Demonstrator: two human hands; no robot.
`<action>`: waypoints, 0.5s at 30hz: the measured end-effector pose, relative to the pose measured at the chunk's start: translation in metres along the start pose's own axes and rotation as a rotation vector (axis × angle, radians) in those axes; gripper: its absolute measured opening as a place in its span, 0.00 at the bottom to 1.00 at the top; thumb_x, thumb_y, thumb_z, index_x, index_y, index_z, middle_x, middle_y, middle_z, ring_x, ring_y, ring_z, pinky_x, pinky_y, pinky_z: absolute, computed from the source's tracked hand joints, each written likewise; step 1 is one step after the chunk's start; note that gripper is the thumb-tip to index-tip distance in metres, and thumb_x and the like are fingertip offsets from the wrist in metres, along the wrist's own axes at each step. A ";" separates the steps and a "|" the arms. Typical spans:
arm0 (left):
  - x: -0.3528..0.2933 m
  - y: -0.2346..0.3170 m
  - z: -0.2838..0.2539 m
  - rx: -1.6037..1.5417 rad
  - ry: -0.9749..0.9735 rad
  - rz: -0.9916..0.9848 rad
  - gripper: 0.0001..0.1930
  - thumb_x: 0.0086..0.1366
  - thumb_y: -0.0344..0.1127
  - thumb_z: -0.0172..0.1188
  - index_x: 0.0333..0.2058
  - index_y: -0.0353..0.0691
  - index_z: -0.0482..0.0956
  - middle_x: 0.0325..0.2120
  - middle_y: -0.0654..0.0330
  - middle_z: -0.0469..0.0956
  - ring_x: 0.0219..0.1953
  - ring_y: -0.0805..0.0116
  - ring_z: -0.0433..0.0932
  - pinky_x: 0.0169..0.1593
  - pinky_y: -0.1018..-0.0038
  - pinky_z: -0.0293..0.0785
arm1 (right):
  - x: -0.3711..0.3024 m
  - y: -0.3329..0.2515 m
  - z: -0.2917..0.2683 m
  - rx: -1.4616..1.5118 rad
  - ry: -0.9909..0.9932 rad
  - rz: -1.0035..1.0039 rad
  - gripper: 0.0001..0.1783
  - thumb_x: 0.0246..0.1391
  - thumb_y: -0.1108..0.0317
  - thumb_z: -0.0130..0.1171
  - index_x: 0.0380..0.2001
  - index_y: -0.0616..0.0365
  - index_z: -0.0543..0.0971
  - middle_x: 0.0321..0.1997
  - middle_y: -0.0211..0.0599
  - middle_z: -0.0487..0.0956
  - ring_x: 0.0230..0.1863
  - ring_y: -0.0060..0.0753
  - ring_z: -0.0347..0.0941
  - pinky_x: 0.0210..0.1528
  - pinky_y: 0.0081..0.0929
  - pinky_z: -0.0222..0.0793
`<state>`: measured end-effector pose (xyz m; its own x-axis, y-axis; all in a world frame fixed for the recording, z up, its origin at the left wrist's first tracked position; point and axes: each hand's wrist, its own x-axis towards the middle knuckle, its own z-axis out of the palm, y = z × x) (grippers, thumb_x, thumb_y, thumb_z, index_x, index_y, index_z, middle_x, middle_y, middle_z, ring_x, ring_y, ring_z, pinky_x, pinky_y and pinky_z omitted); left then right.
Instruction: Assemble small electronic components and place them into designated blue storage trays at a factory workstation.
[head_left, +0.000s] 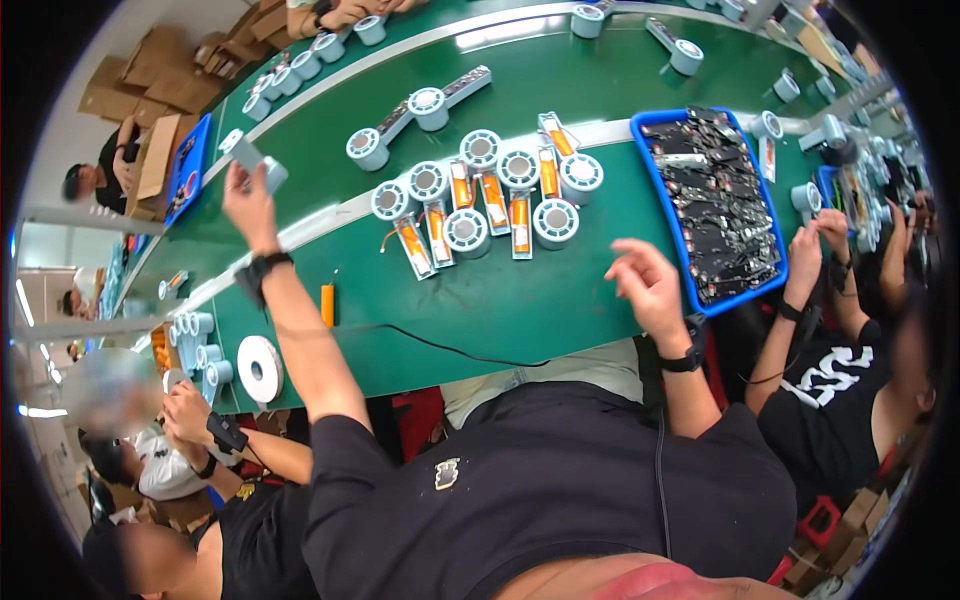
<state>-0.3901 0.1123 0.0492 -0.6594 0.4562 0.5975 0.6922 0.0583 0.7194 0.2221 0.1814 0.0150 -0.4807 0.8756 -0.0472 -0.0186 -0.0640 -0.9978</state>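
A green work surface (590, 305) runs along the near side of a green conveyor strip (570, 75), the two parted by a pale metal rail (325, 218), with brown cardboard boxes (160, 65) stacked beyond at the upper left. The person's bare left hand (250, 200) reaches out to the far left, its thumb and fingers pinched together on a pale grey-blue plastic piece (238, 150); the piece's blocky end rises past the fingertips, and a rounded part shows just right of the fingers. Whether it touches the strip beneath cannot be told. The bare right hand (645, 285) hangs over the near surface with its fingers loosely bent and apart from any object, just left of a blue rectangular plastic tray (745, 297) filled with dark mechanical parts (712, 205). Between the hands, nearer the rail, sits a cluster of round grey-blue housings with slotted faces (466, 231), mixed with narrow pale handles bearing orange-wrapped cells (521, 222). An orange-handled screwdriver (328, 305) lies right of the left forearm, and a white ring-shaped roll (260, 368) stands left of it. A thin black cable (430, 338) crosses the near surface.
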 end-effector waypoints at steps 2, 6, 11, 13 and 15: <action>-0.035 0.097 -0.002 -0.154 -0.133 0.088 0.14 0.66 0.29 0.66 0.49 0.33 0.80 0.41 0.58 0.83 0.39 0.71 0.79 0.46 0.73 0.77 | 0.018 -0.013 -0.035 -0.196 0.182 -0.188 0.18 0.65 0.74 0.55 0.58 0.60 0.75 0.35 0.31 0.81 0.28 0.15 0.71 0.31 0.15 0.67; -0.154 0.267 0.018 0.149 -0.640 0.675 0.17 0.55 0.23 0.60 0.44 0.44 0.83 0.37 0.59 0.82 0.45 0.58 0.80 0.58 0.55 0.68 | 0.091 -0.033 -0.110 -0.509 0.219 -0.323 0.18 0.64 0.78 0.54 0.57 0.63 0.77 0.44 0.35 0.83 0.38 0.20 0.75 0.45 0.18 0.72; -0.283 0.272 0.074 0.167 -1.103 0.883 0.07 0.57 0.33 0.62 0.36 0.47 0.82 0.38 0.64 0.78 0.57 0.63 0.74 0.70 0.48 0.59 | 0.190 -0.038 -0.148 -1.064 0.071 -0.634 0.19 0.57 0.75 0.57 0.51 0.54 0.83 0.46 0.39 0.85 0.45 0.42 0.80 0.52 0.36 0.75; -0.296 0.270 0.076 0.217 -1.027 0.939 0.07 0.58 0.33 0.61 0.36 0.47 0.81 0.42 0.63 0.78 0.61 0.61 0.72 0.72 0.48 0.56 | 0.222 -0.019 -0.168 -1.270 0.083 -0.580 0.18 0.56 0.73 0.58 0.50 0.53 0.84 0.46 0.40 0.85 0.48 0.46 0.79 0.54 0.39 0.74; -0.302 0.267 0.072 0.250 -0.998 0.946 0.07 0.58 0.33 0.61 0.36 0.47 0.81 0.43 0.62 0.78 0.62 0.60 0.70 0.72 0.48 0.55 | 0.231 -0.001 -0.171 -1.674 0.101 -0.457 0.17 0.55 0.70 0.59 0.49 0.50 0.84 0.47 0.41 0.85 0.53 0.54 0.77 0.57 0.46 0.73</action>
<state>0.0146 0.0540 0.0354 0.4927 0.8371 0.2378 0.8552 -0.5162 0.0452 0.2605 0.4657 -0.0032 -0.6432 0.7079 0.2917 0.7575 0.6438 0.1079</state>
